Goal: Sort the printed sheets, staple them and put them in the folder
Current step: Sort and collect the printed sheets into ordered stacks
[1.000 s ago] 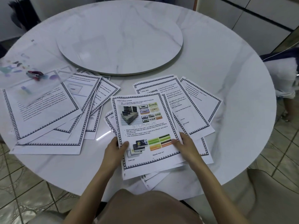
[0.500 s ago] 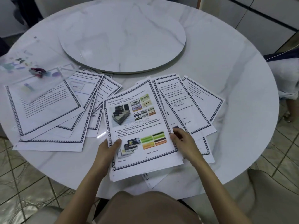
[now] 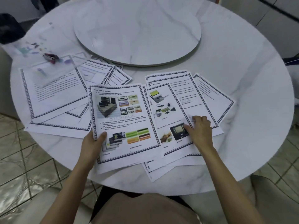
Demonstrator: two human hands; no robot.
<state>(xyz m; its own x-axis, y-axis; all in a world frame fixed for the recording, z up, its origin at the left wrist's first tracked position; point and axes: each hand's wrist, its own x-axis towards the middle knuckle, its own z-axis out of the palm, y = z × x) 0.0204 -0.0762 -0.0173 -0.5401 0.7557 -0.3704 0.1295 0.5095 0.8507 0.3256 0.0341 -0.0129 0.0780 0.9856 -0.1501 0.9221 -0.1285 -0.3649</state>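
- the left hand is closed on one printed sheet headed with storage pictures; the thumb is laid on top near the sheet's 8 o'clock corner and the fingers are hidden beneath.
- the right hand is set with bent fingers on the papers at 3 o'clock of that sheet; its thumb is pressed on a second picture sheet. whether anything is pinched cannot be told.
- two forearms are stretched in from 6 o'clock, spread apart.
- two colour-picture sheets are counted, lying side by side, the first overlapping the second's left edge.
- a right fan of text sheets is spread at 4 o'clock of the table; at least four are seen.
- a left pile of sheets is seen at 9 o'clock, at least four.
- one clear folder is laid on that pile, with one stapler on it at 10 o'clock.
- one turntable is seen at 12 o'clock.
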